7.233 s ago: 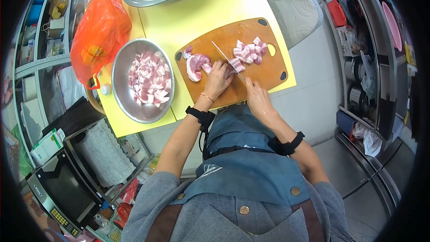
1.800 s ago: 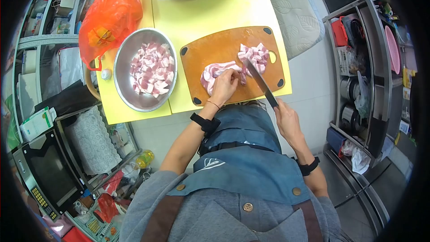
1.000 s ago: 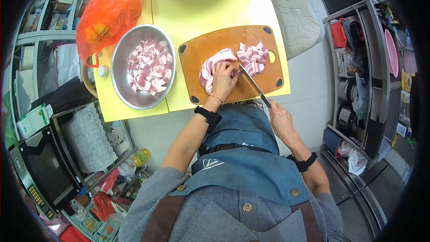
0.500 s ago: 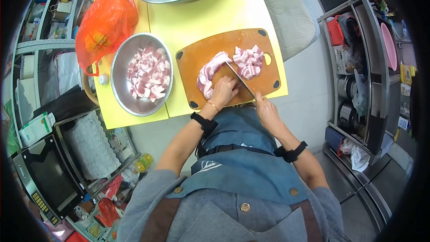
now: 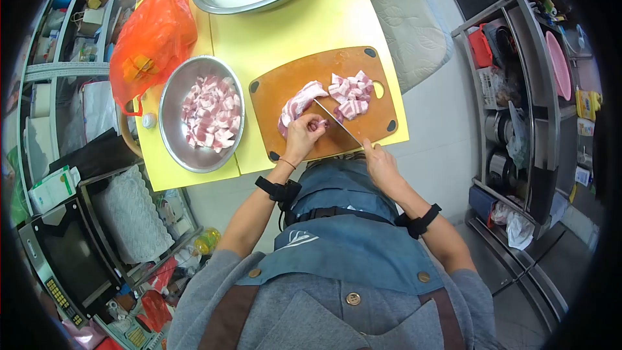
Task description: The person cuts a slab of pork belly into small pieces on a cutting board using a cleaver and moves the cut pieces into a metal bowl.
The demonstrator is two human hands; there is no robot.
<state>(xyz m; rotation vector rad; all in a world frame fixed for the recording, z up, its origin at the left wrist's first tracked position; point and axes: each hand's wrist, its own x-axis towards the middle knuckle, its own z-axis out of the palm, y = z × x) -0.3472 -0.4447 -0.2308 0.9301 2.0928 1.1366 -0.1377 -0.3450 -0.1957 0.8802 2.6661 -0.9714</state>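
My right hand [image 5: 382,167] is closed round the handle of a kitchen knife [image 5: 341,124], its blade slanting across the brown cutting board [image 5: 269,84]. My left hand [image 5: 303,137] is pinched at the fingertips, with a small reddish bit of pork showing there, left of the blade. Just beyond it lies a long strip of pork [image 5: 299,104], partly hidden by the hand. On the other side of the blade, a pile of cut pork pieces [image 5: 352,94] rests near the board's handle hole.
A steel bowl [image 5: 166,131] of cut pork stands left of the board. Behind it sits a red plastic bag [image 5: 159,23]. A large metal basin [image 5: 259,8] with whitish contents is at the table's far end. A cushioned seat [image 5: 411,32] stands beyond the right edge.
My left fingers have lifted and drawn together in a pinch, with a small bit of meat now showing at their tips. The knife stays between strip and pile. The whole view has shifted slightly.
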